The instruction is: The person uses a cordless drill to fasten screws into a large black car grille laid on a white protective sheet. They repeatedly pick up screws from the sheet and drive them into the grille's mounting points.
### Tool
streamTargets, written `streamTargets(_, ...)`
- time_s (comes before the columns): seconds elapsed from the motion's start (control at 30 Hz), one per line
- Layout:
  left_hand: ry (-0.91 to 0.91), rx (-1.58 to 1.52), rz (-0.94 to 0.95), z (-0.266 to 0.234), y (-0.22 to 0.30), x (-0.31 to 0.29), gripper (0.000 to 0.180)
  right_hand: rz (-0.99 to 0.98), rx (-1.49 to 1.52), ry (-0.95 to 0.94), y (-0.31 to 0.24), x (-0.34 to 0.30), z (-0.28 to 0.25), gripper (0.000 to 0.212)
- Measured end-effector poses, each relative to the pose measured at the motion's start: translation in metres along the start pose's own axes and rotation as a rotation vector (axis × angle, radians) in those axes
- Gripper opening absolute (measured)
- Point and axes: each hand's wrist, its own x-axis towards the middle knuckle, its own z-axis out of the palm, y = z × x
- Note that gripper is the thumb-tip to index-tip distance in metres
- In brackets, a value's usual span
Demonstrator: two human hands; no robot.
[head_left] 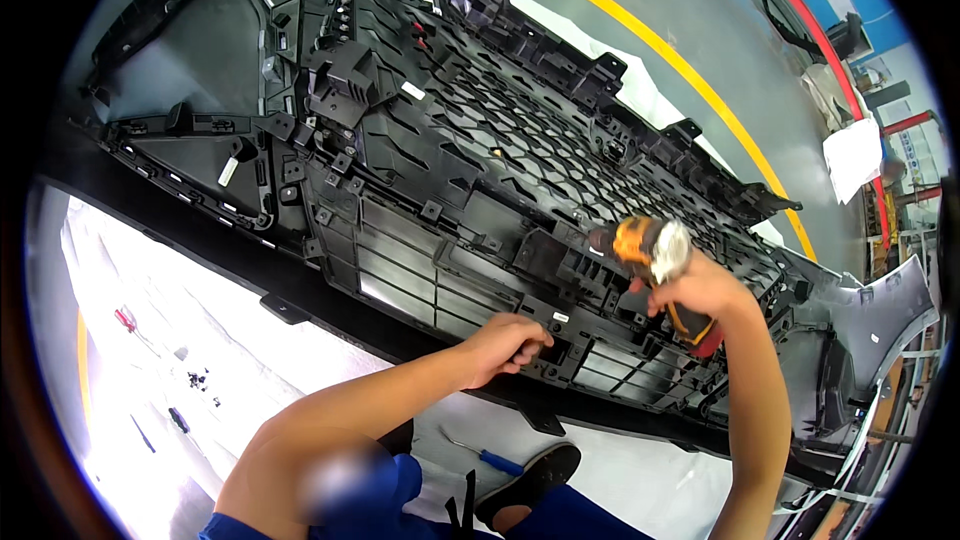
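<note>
A large black plastic car bumper (345,275) with a honeycomb grille (535,140) lies before me, its ribbed inner side up. My right hand (700,290) grips a yellow-and-black cordless drill (633,240) by its handle, over the right half of the bumper. The drill's nose points left; whether it touches anything is unclear. My left hand (505,348) is at the bumper's near side, left of the drill. Its fingers are curled together, with the fingertips near a small bracket area; what they hold, if anything, is hidden.
White sheeting (330,365) lies under the bumper. On it are a blue-handled screwdriver (500,462) near my shoe (540,480), a red-handled tool (125,319) and several small black pieces (200,378). A yellow floor line (680,85) runs beyond; racks with red rails (850,80) stand right.
</note>
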Motion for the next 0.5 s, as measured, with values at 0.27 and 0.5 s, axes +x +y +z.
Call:
streamTargets(0.27, 0.079, 1.071, 1.289, 0.044, 0.065, -0.074, 0.041, -0.227, -0.132, -0.282, 0.045, -0.084, 0.042, 0.037)
streamTargets(0.5, -0.121, 1.573, 1.161, 0.094, 0.049, -0.102, 0.055, -0.62, -0.106, -0.347, 0.073, -0.112, 0.068, 0.042)
